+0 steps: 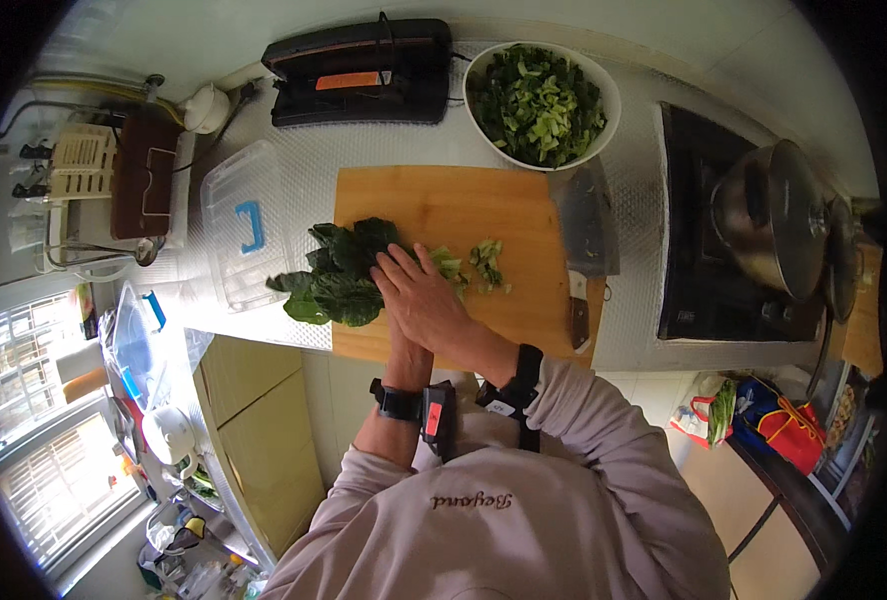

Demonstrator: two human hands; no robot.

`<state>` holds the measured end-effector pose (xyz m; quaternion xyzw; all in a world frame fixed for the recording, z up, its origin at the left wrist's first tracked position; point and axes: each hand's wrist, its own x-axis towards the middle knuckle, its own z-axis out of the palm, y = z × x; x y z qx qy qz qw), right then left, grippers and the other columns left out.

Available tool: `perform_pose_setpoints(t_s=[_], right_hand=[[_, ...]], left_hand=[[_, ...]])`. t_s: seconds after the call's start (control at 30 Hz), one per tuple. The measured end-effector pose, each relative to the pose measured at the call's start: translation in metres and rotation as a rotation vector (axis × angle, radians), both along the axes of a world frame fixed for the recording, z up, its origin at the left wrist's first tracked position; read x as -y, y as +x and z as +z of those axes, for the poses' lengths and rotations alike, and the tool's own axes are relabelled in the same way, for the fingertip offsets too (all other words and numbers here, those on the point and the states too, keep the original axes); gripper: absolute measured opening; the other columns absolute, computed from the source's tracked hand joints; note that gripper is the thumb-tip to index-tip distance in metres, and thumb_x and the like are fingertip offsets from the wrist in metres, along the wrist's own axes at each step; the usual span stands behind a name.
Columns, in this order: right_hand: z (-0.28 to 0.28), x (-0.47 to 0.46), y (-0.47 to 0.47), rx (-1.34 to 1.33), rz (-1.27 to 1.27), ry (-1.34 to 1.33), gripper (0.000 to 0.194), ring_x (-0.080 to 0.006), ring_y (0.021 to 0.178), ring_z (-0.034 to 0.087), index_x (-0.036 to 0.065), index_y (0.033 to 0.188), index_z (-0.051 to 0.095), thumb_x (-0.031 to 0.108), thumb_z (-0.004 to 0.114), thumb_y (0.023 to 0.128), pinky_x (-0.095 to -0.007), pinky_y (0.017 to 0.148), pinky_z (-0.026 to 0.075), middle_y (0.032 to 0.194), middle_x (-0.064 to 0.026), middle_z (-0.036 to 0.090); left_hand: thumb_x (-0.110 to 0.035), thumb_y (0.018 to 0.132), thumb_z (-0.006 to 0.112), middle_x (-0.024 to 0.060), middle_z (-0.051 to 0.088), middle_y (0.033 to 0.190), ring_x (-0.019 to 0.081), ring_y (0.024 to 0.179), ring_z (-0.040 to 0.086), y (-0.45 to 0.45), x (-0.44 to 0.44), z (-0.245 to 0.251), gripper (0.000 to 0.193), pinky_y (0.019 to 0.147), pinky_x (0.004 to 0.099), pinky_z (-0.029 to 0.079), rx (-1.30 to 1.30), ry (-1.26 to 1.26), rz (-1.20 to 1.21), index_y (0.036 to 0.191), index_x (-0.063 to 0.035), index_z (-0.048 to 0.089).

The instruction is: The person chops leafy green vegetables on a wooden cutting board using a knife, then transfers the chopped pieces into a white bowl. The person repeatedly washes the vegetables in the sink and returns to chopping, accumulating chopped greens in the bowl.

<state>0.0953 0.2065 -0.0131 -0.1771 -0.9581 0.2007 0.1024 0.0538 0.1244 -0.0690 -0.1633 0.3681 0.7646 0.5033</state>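
Dark leafy greens (346,289) lie across the left part of a wooden cutting board (443,195), some leaves hanging past its left edge. My right hand (421,296) rests on their stem side and holds them against the board, its fingers stretched out. Underneath it is my left hand (407,346), mostly hidden; its fingers do not show. Cut pale green pieces (487,262) are scattered just right of my hands. Along the board's right edge lies a cleaver (580,225), its handle towards me, with neither hand on it.
Behind the board stands a white bowl (614,105) heaped with chopped greens, beside a black vacuum sealer (361,105). A clear plastic lid with a blue clasp (250,226) lies left. On the right, a lidded metal pot (743,217) sits on a black cooktop (687,300).
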Motion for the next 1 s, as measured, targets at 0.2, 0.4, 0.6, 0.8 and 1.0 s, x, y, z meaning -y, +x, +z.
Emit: perform_pose_setpoints(t_s=[0.2,0.4,0.6,0.8,1.0], right_hand=[[-0.013,-0.010,0.007,0.063,0.102,0.050,0.048,-0.0322,0.130,0.032,0.007,0.131,0.044,0.019,0.049,0.085,-0.0530,0.107,0.018,0.139,-0.0127,0.038],[-0.012,-0.021,-0.007,0.117,0.067,0.126,0.060,-0.0359,0.125,0.037,0.016,0.136,0.037,0.014,0.056,0.080,-0.0526,0.100,0.030,0.141,-0.0143,0.036],[-0.002,-0.030,-0.006,0.302,0.095,0.024,0.067,-0.0353,0.114,0.045,0.017,0.138,0.034,0.013,0.060,0.076,-0.0475,0.091,0.040,0.140,-0.0168,0.035],[-0.017,-0.032,-0.005,0.189,0.156,0.023,0.064,-0.0323,0.110,0.048,0.021,0.137,0.036,0.013,0.059,0.077,-0.0439,0.090,0.041,0.138,-0.0137,0.038],[-0.023,-0.038,-0.009,0.207,0.239,0.065,0.059,-0.0295,0.110,0.049,0.026,0.136,0.038,0.016,0.055,0.080,-0.0426,0.091,0.039,0.137,-0.0079,0.040]], left_hand=[[-0.036,0.093,0.047,0.0063,0.055,0.115,0.0211,0.105,0.053,-0.007,-0.007,0.014,0.036,0.090,0.0399,0.044,0.054,0.067,-0.014,0.119,-0.0111,0.049],[-0.039,0.094,0.043,0.0054,0.052,0.118,0.0198,0.108,0.051,-0.030,-0.026,0.012,0.037,0.089,0.0386,0.044,0.085,-0.057,-0.128,0.121,-0.0137,0.048],[-0.037,0.097,0.037,0.0075,0.051,0.122,0.0215,0.107,0.052,-0.046,-0.022,0.014,0.038,0.087,0.0383,0.045,0.020,-0.362,-0.310,0.126,-0.0144,0.044],[-0.034,0.094,0.045,0.0067,0.057,0.108,0.0206,0.095,0.056,-0.056,0.003,0.013,0.035,0.081,0.0328,0.046,0.070,-0.172,-0.446,0.117,-0.0086,0.051],[-0.024,0.089,0.057,0.0080,0.059,0.107,0.0210,0.099,0.057,-0.056,0.029,0.040,0.028,0.085,0.0351,0.046,-0.365,-0.296,-0.862,0.107,-0.0030,0.057]])
